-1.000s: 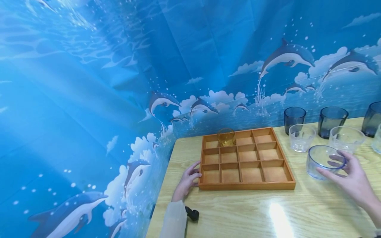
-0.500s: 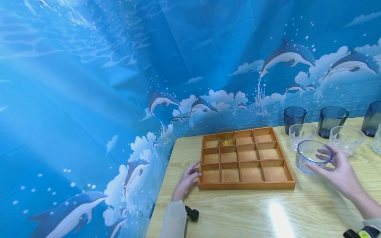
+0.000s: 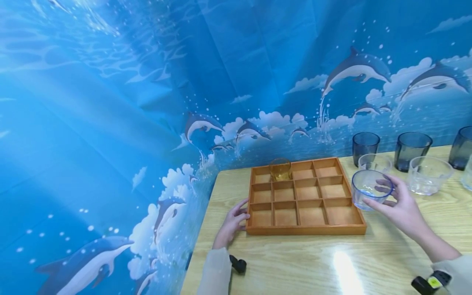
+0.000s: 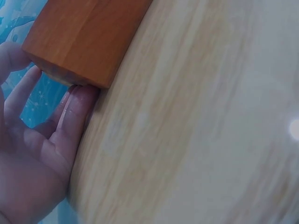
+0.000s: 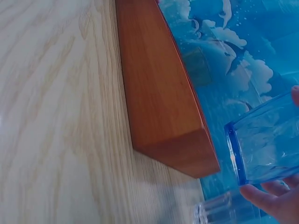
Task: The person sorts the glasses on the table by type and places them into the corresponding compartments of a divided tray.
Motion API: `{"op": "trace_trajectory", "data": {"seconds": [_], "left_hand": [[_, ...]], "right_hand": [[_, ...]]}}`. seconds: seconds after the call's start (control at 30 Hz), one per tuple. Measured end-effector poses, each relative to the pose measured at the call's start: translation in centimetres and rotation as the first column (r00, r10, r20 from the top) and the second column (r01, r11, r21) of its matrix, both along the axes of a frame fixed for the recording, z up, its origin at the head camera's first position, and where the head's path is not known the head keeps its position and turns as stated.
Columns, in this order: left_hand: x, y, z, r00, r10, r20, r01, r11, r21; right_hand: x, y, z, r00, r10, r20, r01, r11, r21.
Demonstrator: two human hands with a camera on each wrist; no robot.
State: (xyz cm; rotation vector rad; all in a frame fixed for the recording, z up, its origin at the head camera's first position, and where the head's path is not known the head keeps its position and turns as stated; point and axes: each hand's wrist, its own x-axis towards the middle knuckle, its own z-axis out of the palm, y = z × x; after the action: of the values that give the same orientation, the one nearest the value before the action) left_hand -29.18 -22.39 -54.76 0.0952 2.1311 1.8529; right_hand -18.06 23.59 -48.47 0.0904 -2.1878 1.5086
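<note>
My right hand [image 3: 400, 207] grips a clear blue-rimmed glass [image 3: 363, 200] by its side, thumb at the front. In the head view the glass overlaps the right edge of a wooden compartment tray [image 3: 306, 231]; the right wrist view shows the same glass [image 5: 268, 140] up beyond the tray's corner. At the tray's left side, my left hand [image 3: 232, 223] touches the outer wall with its fingertips, its fingers [image 4: 77, 109] loosely bent against the wood in the left wrist view. An amber glass [image 3: 281, 172] sits in the tray's back row, second compartment from the left.
Dark tumblers [image 3: 413, 152] line the back right of the table [image 3: 295, 266]. Before them stand a wide clear glass [image 3: 429, 178] and a smaller clear glass [image 3: 374, 161], the latter partly hidden by the held one. A blue dolphin backdrop [image 3: 239, 82] hangs behind.
My right hand has carried the blue-rimmed glass leftward and slightly up in view, from near the clear glasses to the tray's right edge. The left hand and tray have stayed still.
</note>
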Motion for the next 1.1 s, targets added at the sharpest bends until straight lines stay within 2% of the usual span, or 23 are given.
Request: {"op": "trace_trajectory", "data": {"seconds": [0.17,0.27,0.3,0.4,0.5,0.53,0.67,0.8,0.93,1.1], "left_hand": [[0.1,0.0,0.1,1.000,-0.007,0.005,0.007,1.000,0.008],[0.6,0.2,1.0,1.000,-0.020,0.011,0.020,1.000,0.015],[0.6,0.2,1.0,1.000,-0.018,0.009,0.018,1.000,0.015],[0.6,0.2,1.0,1.000,-0.008,0.009,0.008,1.000,-0.001],[0.1,0.1,0.0,1.000,0.011,0.004,-0.011,1.000,-0.012],[0.1,0.1,0.0,1.000,0.011,0.008,-0.011,1.000,-0.012],[0.1,0.2,0.2,1.000,0.007,0.021,-0.007,1.000,0.001],[0.7,0.3,1.5,1.000,-0.011,0.019,0.010,1.000,0.006],[1.4,0.5,2.9,0.999,-0.027,0.021,0.027,1.000,-0.001],[1.4,0.5,3.0,0.999,-0.035,0.028,0.035,0.999,0.001]], "right_hand": [[-0.4,-1.1,0.0,1.000,0.014,-0.008,-0.014,1.000,-0.015],[-0.7,-1.6,0.0,1.000,0.025,-0.017,-0.026,0.999,-0.021],[-0.9,-1.7,0.0,0.999,0.028,-0.017,-0.028,0.999,-0.024],[-2.5,-1.1,-2.3,0.998,0.035,-0.050,-0.036,0.999,-0.019],[-3.7,-0.7,-3.5,0.997,0.054,-0.053,-0.056,0.998,-0.020],[-4.0,-0.7,-3.7,0.996,0.059,-0.062,-0.061,0.998,-0.032],[-3.4,-2.5,-1.3,0.996,0.070,-0.046,-0.073,0.996,-0.057],[-3.2,-3.9,0.4,0.997,0.079,-0.015,-0.079,0.996,-0.046],[-3.6,-4.7,0.8,0.996,0.088,0.020,-0.087,0.995,-0.055],[-4.3,-5.4,0.8,0.995,0.098,0.017,-0.097,0.993,-0.061]]}}
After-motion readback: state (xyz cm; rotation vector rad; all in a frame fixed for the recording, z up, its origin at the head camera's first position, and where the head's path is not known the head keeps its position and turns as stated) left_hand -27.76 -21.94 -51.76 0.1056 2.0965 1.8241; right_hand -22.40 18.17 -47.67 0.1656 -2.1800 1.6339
